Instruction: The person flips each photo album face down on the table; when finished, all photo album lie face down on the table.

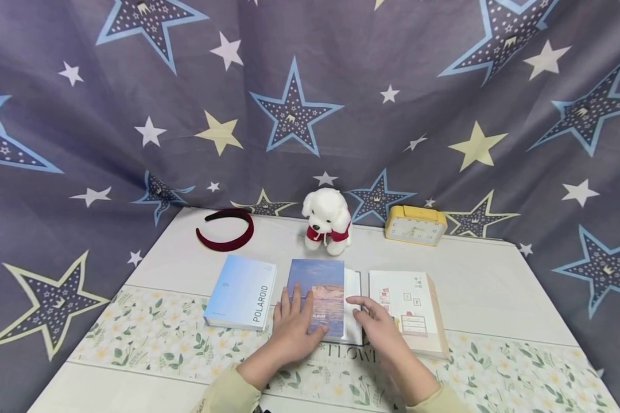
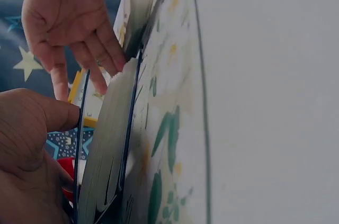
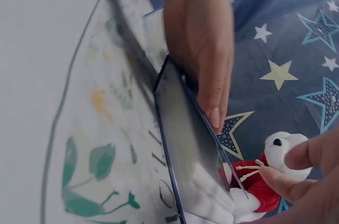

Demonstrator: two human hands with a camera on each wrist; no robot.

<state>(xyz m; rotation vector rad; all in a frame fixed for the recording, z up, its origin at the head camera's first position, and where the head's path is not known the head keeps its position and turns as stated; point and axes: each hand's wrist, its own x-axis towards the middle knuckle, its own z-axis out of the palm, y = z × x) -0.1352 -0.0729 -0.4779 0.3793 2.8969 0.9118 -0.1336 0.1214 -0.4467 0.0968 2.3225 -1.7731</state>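
Note:
In the middle of the table lies a photo album [image 1: 317, 275] with a blue and pink seaside cover. Its front cover stands slightly off the page block, and pale pages [image 1: 352, 327] show along the right side. My left hand [image 1: 294, 332] rests on the cover with its fingers spread. Beside the right edge, over the exposed pages, is my right hand [image 1: 381, 330], its fingers loosely bent and nothing between them. From the left wrist view, the page block [image 2: 106, 139] appears between the two covers.
Left of the album is a light blue POLAROID album [image 1: 243, 292]; right of it, a thick white book [image 1: 408, 310]. Behind them are a dark red headband [image 1: 248, 229], a white plush dog [image 1: 328, 212] in red and a yellow alarm clock [image 1: 415, 225]. A starry curtain [image 1: 289, 172] hangs behind.

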